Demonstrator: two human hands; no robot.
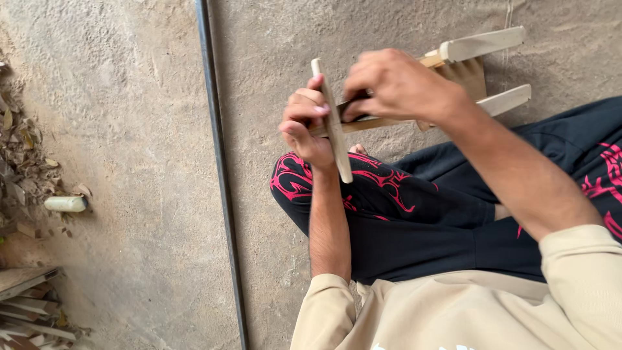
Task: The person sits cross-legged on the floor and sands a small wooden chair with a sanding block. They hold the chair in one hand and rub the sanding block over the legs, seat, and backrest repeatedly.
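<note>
- Above my lap, I see my left hand (304, 126) closed around a pale wooden slat (333, 123), whose long axis runs nearly upright, leaning slightly.
- My right hand (392, 87) is curled shut on a longer wooden stick (389, 121) crossing just behind that slat, nearly level; both hands touch at the crossing, neither is nearer.
- Further along, two flat wooden blades (483, 44) stick out from the stick's far end.
- Below lies a bare concrete floor (129, 129) with a dark metal rod (220, 168), leaf litter and wood scraps (26, 311) at its left edge.
</note>
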